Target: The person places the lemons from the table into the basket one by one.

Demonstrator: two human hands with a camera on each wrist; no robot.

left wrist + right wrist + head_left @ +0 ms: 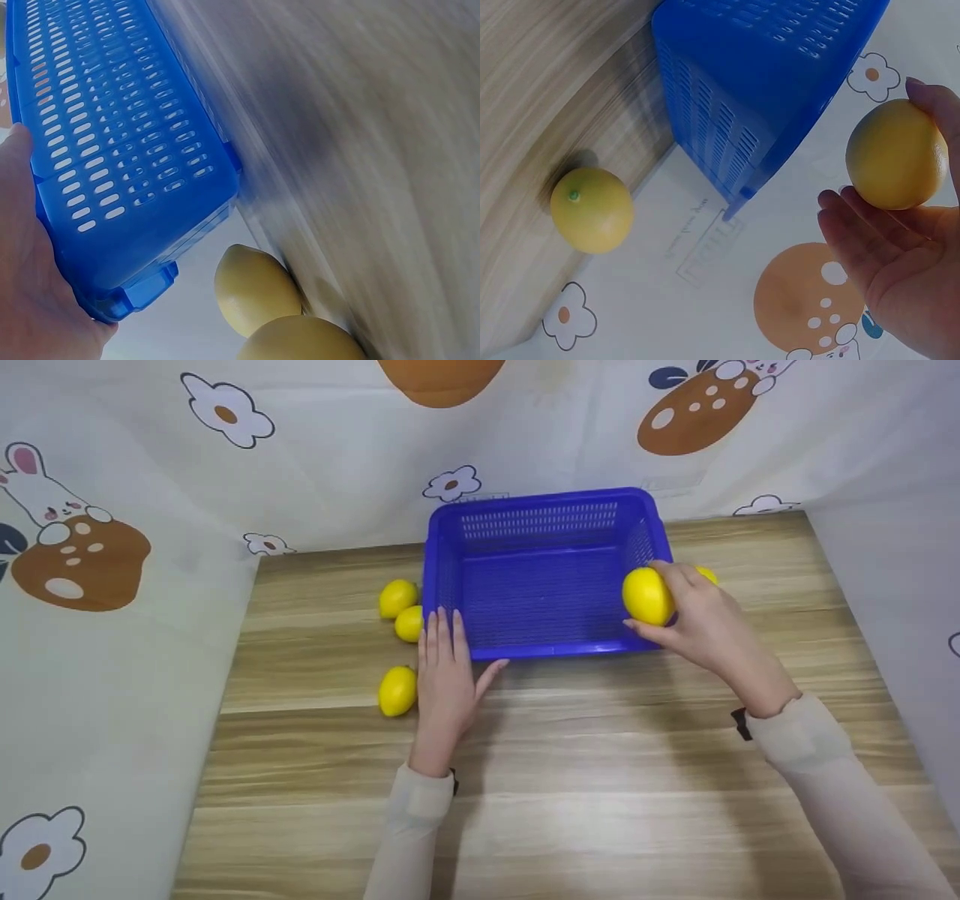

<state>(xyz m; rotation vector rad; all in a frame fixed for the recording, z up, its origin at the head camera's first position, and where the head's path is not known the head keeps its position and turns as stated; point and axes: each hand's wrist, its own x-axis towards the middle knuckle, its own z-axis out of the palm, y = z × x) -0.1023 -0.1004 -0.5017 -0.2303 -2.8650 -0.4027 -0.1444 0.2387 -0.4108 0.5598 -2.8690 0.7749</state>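
Blue plastic formed an open-topped basket [555, 650] toward the far edge of the wood-grain tabletop [585, 810], its back rim near the printed cloth [337, 472] that rose behind; between the forearms, tabletop ran from the basket's near rim to the bottom of the head view, with another strip along the right; on the left side room was tighter, with the far left lemon [397, 598] and the middle left lemon [407, 625] just beside the basket wall, and the near left lemon [397, 691] next to the left hand [446, 682]. That hand lay at the near left corner, its fingers straight, thumb spread wide, touching the rim without clasping it; the right hand [705, 619] grasped the held lemon [646, 596] between thumb and fingers, spread just as far as the fruit's girth, above the level of the basket's right rim and apart from it in the right wrist view; beyond that hand the far right lemon [706, 575] rested on the tabletop, a greenish nub at its end. All five lemons were rounded, smooth and yellow; narrow slots pierced the basket's walls, and the cloth bore flowers, rabbits and brown shapes with white spots.
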